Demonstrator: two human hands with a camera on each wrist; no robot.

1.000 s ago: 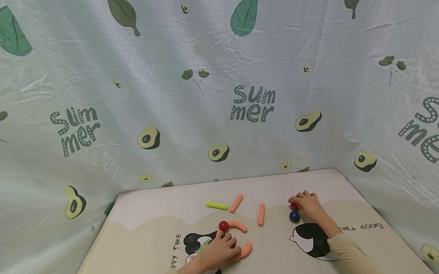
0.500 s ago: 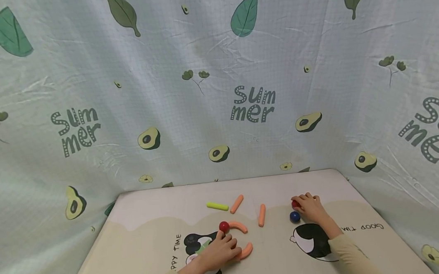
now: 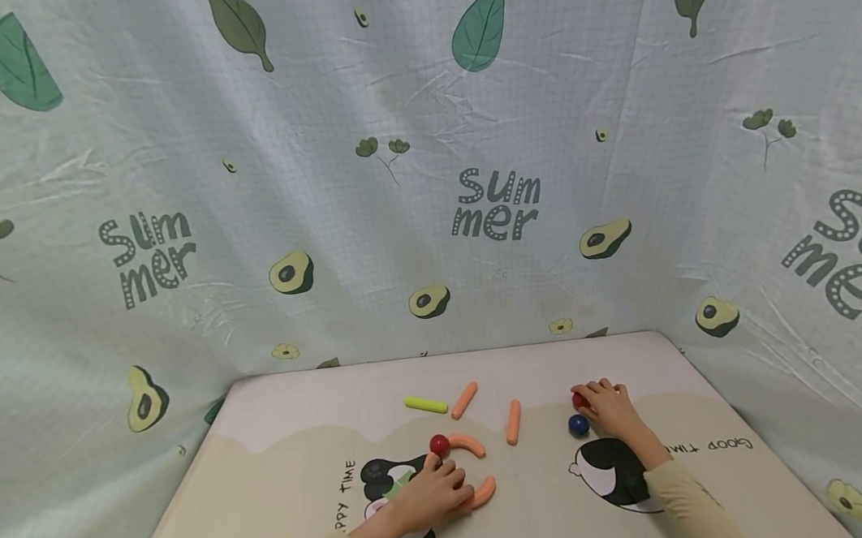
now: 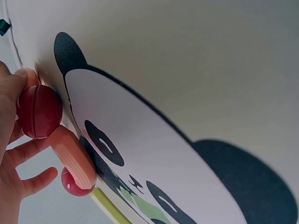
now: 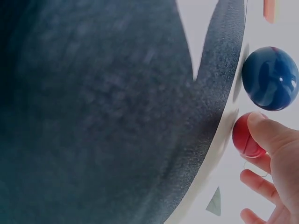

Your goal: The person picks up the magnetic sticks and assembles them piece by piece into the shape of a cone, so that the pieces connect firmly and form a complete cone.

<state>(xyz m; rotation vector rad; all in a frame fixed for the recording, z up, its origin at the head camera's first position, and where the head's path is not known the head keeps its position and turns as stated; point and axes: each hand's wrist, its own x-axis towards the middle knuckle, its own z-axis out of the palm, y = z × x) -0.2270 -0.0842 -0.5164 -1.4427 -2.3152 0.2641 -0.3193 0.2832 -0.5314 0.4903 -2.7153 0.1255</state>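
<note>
My left hand is low over the table, left of centre. In the left wrist view its thumb and fingers hold a glossy red ball, which the hand hides in the head view. Against that ball lies an orange ridged stick, leading towards a second red ball. A curved orange stick sticks out from under the hand's right side. Farther right, my right hand pinches another red ball between thumb and finger. A dark blue ball sits close beside it, apart from the hand.
Another curved orange stick adjoins the second red ball. Behind it are a yellow-green stick and a straight orange stick; one more orange stick lies between the hands. A patterned curtain hangs behind the printed table.
My right hand has shifted its red ball slightly back and to the right, away from the blue ball. The left hand has stayed in place.
</note>
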